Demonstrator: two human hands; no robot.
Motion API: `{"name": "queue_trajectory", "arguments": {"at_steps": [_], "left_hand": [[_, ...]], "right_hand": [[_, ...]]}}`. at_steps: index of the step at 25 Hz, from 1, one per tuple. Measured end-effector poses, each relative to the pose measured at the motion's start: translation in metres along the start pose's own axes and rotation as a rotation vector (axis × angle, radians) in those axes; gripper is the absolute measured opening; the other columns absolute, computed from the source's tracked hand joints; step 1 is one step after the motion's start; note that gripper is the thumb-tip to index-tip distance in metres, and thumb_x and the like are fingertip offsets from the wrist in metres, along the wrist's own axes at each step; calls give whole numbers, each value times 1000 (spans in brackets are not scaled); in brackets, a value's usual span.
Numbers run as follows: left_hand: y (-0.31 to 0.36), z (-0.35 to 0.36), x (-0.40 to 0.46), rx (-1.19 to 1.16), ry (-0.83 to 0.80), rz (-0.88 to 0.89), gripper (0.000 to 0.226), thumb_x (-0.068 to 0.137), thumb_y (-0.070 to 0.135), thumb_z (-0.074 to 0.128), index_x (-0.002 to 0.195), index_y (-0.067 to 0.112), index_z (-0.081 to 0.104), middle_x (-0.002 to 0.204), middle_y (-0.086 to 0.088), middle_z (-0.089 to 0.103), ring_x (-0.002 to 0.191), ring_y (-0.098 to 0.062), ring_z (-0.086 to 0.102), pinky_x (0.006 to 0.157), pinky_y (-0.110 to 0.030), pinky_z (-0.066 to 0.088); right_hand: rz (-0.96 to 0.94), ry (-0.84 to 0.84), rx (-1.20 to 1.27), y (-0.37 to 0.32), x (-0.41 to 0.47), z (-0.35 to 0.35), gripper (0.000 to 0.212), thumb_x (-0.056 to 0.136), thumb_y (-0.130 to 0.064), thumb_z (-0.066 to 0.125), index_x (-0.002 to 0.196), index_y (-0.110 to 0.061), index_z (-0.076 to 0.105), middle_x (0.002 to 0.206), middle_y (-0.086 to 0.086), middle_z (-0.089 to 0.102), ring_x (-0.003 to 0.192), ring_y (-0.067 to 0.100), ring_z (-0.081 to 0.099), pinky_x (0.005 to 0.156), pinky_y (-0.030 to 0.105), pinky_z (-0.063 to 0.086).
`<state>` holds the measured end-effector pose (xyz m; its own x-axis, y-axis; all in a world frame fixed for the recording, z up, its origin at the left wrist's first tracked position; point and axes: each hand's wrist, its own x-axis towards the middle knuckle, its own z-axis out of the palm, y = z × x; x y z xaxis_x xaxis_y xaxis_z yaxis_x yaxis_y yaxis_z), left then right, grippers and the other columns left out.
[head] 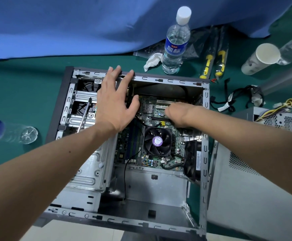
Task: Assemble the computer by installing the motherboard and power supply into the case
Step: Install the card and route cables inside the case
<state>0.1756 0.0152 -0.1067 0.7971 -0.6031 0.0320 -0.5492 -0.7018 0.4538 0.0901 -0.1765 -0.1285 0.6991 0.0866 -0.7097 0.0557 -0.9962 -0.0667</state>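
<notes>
Both my hands work inside the open case.
My left hand rests spread-fingered on its far rim; my right hand is down on the motherboard, fingers hidden.

Left hand reaches forward with fingers spread flat; right hand angles downward, fingers hidden from view.

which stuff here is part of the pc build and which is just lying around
Job: open grey metal case; green motherboard inside it; perforated silver power supply beside it; screwdriver.

Lying about: upright clear water bottle; crumpled white tissue; white paper cup.
</notes>
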Motion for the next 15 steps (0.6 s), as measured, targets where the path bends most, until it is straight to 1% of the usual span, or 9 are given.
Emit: {"name": "queue_trajectory", "arguments": {"at_steps": [2,4,6,9,12,15], "left_hand": [[1,0,3,6,1,3,63,91,42,50,151,27,35,161,-7,19,151,-23,8,116,-45,21],[-2,-2,4,10,0,-2,63,91,42,49,151,27,36,161,-7,19,151,-24,8,117,-45,21],[-4,-1,1,8,-4,-8,64,90,43,49,151,27,36,161,-7,19,151,-24,8,117,-46,21],[-4,-2,0,9,2,-2,64,90,44,48,150,27,36,161,-8,20,151,-24,9,116,-47,22],[-3,-3,2,11,7,-8,64,90,44,48,150,27,36,161,-7,20,151,-24,9,116,-46,22],[-3,-2,1,10,-1,-10,64,90,43,49,151,27,36,162,-6,19,151,-24,8,117,-46,21]], "right_hand": [[41,13,25,5,1,-4,28,87,5,57,74,-16,44,78,1,49,68,15,49,68,29,47],[78,-13,4,7,3,-7,33,87,-1,62,71,-18,39,75,0,46,63,13,46,62,27,43],[96,-54,-28,4,2,-6,30,87,-2,62,73,-17,40,76,0,46,63,13,46,61,27,42],[71,-83,-62,2,2,-4,24,89,-3,61,78,-14,43,75,0,46,63,13,46,57,24,40],[22,-54,-82,-1,1,-5,27,89,-1,56,75,-14,38,74,-1,41,74,19,49,65,28,42],[16,-33,-50,-1,0,-3,33,87,2,55,71,-19,34,76,-2,40,74,19,46,66,30,40]]}}
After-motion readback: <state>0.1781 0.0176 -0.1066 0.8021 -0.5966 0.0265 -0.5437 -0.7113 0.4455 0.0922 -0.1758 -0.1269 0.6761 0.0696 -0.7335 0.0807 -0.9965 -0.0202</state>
